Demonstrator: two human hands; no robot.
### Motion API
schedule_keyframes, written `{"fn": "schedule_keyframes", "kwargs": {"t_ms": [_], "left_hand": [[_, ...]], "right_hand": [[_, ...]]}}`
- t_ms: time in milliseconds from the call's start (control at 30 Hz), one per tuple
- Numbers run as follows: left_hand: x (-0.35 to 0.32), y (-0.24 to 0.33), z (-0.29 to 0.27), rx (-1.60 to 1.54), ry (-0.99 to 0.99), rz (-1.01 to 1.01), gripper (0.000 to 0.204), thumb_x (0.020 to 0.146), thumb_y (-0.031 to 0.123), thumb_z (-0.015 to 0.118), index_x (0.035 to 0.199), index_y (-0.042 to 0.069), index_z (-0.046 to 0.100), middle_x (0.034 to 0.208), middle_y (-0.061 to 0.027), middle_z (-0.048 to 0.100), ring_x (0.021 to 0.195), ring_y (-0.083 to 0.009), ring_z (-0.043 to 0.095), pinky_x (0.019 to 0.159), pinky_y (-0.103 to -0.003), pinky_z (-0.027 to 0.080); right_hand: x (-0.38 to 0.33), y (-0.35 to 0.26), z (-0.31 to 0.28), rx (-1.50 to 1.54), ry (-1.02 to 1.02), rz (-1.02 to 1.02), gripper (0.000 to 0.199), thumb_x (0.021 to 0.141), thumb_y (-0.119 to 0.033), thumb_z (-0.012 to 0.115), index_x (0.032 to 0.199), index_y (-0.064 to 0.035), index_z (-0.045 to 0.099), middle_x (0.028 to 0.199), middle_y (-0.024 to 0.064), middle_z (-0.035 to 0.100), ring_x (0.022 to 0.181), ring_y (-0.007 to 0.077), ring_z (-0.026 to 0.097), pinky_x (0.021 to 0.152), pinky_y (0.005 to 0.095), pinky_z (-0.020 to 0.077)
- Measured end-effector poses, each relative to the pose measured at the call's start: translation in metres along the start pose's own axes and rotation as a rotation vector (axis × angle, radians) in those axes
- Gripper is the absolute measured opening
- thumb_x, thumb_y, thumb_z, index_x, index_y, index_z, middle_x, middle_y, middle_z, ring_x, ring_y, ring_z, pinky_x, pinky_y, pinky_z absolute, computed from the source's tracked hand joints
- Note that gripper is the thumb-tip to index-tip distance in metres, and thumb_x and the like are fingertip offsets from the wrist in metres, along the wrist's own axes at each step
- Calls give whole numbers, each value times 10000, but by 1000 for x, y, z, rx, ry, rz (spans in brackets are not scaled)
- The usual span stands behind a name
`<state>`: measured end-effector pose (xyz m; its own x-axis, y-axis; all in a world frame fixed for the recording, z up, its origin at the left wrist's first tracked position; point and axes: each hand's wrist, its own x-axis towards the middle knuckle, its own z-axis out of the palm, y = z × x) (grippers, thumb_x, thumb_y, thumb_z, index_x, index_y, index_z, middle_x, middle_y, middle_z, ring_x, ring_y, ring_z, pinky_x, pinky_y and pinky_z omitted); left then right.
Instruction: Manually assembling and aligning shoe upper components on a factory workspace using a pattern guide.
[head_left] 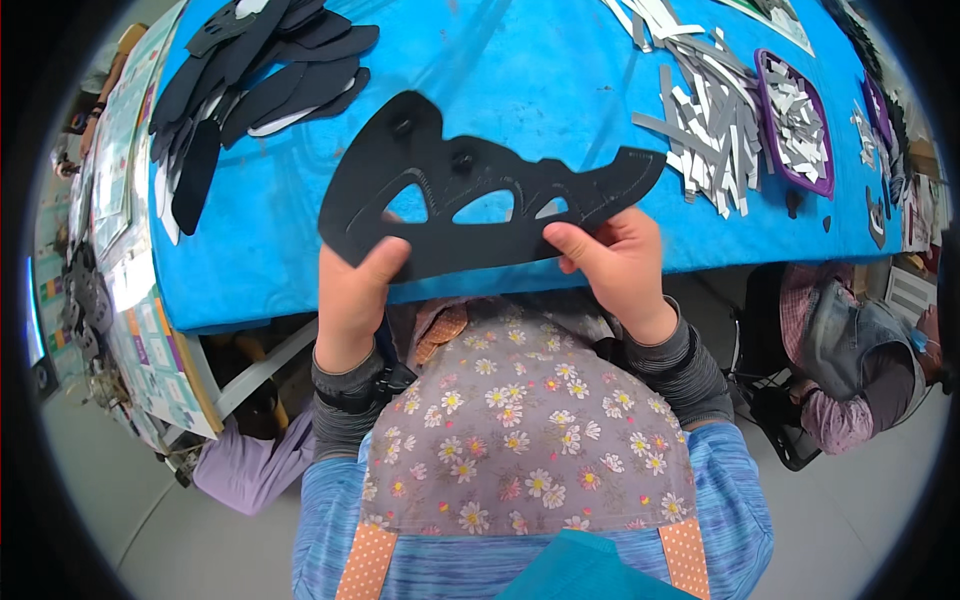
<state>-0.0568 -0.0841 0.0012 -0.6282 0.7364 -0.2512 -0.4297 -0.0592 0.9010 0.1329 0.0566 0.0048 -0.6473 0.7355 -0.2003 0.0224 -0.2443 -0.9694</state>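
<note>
Between my hands I hold up a flat black cut-out piece, which looks like a shoe-upper part. It has three window-like openings, pale marked lines and two dark round spots near its upper edge. My left hand grips its lower left corner, thumb on the front face. At the narrow right end, my right hand pinches the lower edge with the thumb in front. The fingers behind the piece are mostly hidden. The piece is held above the near edge of the blue-covered table.
A pile of black pieces lies at the far left. On the right are loose grey and white strips and a purple basket of small white pieces. People sit on either side, one in a lilac garment, another by a dark chair.
</note>
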Motion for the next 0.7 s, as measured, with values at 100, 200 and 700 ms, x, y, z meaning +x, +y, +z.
{"fn": "schedule_keyframes", "kwargs": {"t_ms": [100,200,700], "left_hand": [[-7,13,6,235,-83,49,384,763,62,696,1102,-27,539,791,-60,615,560,-77,538,450,-212,414],[-3,17,7,307,-106,-50,393,768,45,682,1122,-43,535,768,-48,605,538,-75,520,446,-212,404],[9,14,21,590,91,-206,171,812,127,673,889,-17,623,693,-49,626,528,-92,564,446,-217,419]], "right_hand": [[2,-2,-15,-475,-90,-368,141,802,-121,702,789,8,643,674,43,614,526,85,499,483,220,378],[4,6,-19,-421,60,-372,105,797,-91,689,768,1,647,602,59,573,504,128,485,456,255,339],[13,9,-10,-714,202,-337,86,788,-85,692,758,-11,658,566,61,561,455,129,467,427,269,337]]}}
